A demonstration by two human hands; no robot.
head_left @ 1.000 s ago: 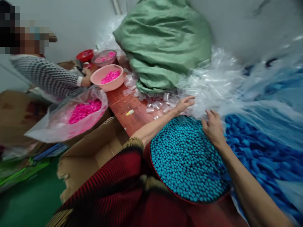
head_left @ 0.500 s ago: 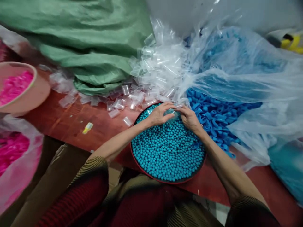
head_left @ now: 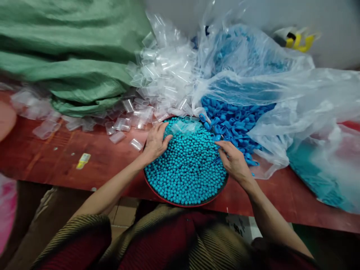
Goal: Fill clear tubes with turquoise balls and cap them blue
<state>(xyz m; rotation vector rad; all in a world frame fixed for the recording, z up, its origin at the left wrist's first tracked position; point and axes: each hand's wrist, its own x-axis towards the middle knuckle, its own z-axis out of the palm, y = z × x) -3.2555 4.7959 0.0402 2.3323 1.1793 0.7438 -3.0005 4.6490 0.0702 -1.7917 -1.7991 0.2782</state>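
Note:
A round bowl (head_left: 185,205) with a dark red rim holds turquoise beads (head_left: 188,168). My left hand (head_left: 157,144) is at its upper left edge, thumb and fingers apart, holding nothing. Several clear plastic sleeves (head_left: 184,126) lie on the beads along the far side, just right of those fingers. At the right rim my right hand (head_left: 234,159) has its thumb and forefinger drawn together beside the small blue loop-shaped plastic pieces (head_left: 233,122). Whatever may be between those fingertips is too small to make out.
Behind the bowl rises a heap of clear plastic sleeves (head_left: 165,75), next to a green cloth sack (head_left: 90,78). A translucent plastic bag (head_left: 242,88) spills the blue pieces at the right. A yellow-and-white label (head_left: 83,161) lies on the red table (head_left: 39,157).
My hands have parted from the clear sleeves at the bowl's far side. The left drew back to the left edge, the right to the right rim. The view has turned rightward.

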